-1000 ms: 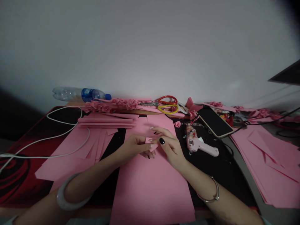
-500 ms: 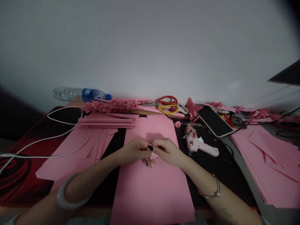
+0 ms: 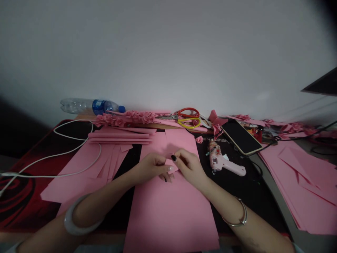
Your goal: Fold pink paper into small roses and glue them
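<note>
Between my hands is a small piece of pink paper [image 3: 172, 166], above a long pink sheet [image 3: 172, 214]. My left hand [image 3: 154, 168] pinches it between thumb and fingers, with the other fingertips showing below. My right hand [image 3: 189, 166] is closed at the paper's upper right edge, its thumb and curled forefinger meeting there. A pink-and-white glue gun [image 3: 226, 164] lies to the right of my right hand, beside a small pink paper rose [image 3: 199, 140].
Rolled pink tubes [image 3: 119, 138] and paper sheets [image 3: 76, 179] lie left. Behind are a plastic bottle [image 3: 84, 106], paper roses [image 3: 126, 118] and red-and-yellow scissors [image 3: 188, 117]. A phone [image 3: 242, 136] and stacked pink paper [image 3: 300, 189] lie right. A white cable [image 3: 56, 175] crosses the left side.
My right hand has shifted slightly, and its thumb now sits higher and a little apart from my left thumb. More of the small pink paper shows between my hands.
</note>
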Demonstrator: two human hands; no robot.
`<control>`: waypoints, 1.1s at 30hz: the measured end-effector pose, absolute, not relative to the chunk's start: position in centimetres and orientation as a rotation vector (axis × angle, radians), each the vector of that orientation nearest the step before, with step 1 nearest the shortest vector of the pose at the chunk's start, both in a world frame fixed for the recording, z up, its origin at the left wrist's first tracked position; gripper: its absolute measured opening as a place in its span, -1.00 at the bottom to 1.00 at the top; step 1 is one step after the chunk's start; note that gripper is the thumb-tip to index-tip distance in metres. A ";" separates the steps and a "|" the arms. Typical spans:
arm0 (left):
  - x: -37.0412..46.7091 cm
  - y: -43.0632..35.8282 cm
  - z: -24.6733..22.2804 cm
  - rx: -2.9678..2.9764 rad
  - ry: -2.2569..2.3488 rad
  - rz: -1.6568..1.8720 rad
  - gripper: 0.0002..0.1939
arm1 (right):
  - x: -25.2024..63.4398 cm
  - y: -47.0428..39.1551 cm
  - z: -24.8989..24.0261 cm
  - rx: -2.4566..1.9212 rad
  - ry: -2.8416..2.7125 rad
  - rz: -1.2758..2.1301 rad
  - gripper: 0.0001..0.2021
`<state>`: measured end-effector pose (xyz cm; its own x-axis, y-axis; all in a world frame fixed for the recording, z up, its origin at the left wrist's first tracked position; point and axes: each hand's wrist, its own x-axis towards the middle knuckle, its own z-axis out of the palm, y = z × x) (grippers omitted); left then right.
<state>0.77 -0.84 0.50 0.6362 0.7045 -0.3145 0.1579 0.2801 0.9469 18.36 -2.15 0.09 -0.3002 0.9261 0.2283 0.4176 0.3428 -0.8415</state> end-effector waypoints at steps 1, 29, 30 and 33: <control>0.8 -0.8 0.5 1.255 0.881 0.474 -0.75 | 18.4 -2.0 0.0 -1.193 -1.790 0.854 -0.84; 0.8 -0.7 0.1 1.401 1.231 0.872 -0.72 | 18.1 -2.4 -0.6 -1.044 -1.988 0.529 -0.49; 0.8 -0.7 0.2 1.396 1.228 0.873 -0.72 | 18.1 -2.5 -0.6 -1.040 -1.968 0.544 -0.52; 0.9 -0.8 0.3 1.370 1.193 0.863 -0.71 | 18.2 -2.4 -0.4 -1.068 -1.840 0.610 -0.63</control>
